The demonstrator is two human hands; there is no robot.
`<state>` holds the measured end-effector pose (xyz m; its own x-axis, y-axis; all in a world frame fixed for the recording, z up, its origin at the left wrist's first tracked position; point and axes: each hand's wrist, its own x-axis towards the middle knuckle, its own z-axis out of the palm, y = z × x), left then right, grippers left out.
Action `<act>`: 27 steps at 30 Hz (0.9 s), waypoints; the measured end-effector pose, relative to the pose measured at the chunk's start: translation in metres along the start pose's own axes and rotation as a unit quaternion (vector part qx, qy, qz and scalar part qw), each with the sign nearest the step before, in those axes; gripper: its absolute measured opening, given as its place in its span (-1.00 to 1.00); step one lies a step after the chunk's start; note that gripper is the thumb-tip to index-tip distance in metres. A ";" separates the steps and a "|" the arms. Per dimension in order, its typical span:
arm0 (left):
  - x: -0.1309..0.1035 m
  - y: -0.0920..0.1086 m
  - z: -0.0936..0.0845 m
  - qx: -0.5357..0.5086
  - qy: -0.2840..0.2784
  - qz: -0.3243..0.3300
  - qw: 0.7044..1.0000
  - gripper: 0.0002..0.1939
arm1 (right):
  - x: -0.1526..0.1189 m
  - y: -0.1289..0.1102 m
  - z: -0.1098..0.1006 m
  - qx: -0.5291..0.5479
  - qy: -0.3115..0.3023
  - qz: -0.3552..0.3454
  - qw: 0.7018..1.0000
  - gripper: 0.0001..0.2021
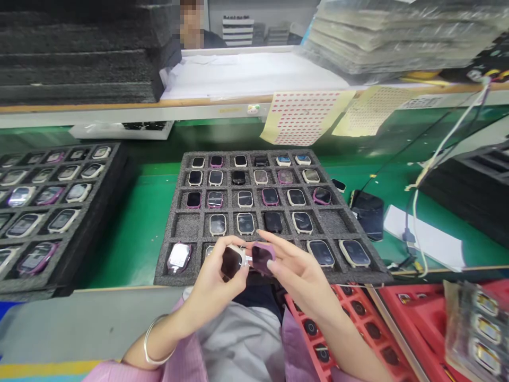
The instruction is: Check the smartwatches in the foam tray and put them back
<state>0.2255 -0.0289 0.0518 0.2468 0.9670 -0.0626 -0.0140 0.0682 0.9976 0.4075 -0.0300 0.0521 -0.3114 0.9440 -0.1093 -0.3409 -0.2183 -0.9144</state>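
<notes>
Purple-rimmed watch piece pinched in right hand, silver-rimmed one in curled left hand (nearly touching), above dark foam tray.

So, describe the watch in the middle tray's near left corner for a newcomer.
Find the gray foam tray on the green bench, straight ahead. Its near left corner compartment holds a purple-framed watch. Its screen glares whiter than any other visible in that tray.
</notes>
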 end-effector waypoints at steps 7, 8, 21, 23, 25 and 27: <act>-0.003 -0.002 -0.002 0.052 -0.017 0.016 0.998 -0.66 | 0.010 -0.006 -0.006 -0.029 -0.043 -0.078 0.996 -0.70; -0.003 -0.002 -0.001 0.049 -0.016 0.015 0.999 -0.66 | 0.011 -0.006 -0.006 -0.025 -0.047 -0.079 0.995 -0.69; -0.001 0.005 0.002 0.038 -0.010 0.012 0.999 -0.71 | 0.011 -0.002 -0.006 -0.014 -0.062 -0.072 0.995 -0.68; -0.002 0.003 0.003 0.028 -0.005 0.015 0.999 -0.70 | 0.011 -0.002 -0.005 -0.012 -0.064 -0.071 0.995 -0.68; -0.002 0.002 0.004 0.022 -0.013 0.020 0.999 -0.69 | 0.011 -0.003 -0.005 -0.015 -0.061 -0.075 0.995 -0.68; -0.001 0.002 0.003 0.026 -0.019 0.025 0.999 -0.67 | 0.011 -0.002 -0.005 -0.020 -0.057 -0.082 0.995 -0.68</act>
<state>0.2284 -0.0310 0.0536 0.2836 0.9589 -0.0119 0.0226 0.0058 0.9997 0.4097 -0.0179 0.0508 -0.3532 0.9317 0.0851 -0.3604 -0.0516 -0.9314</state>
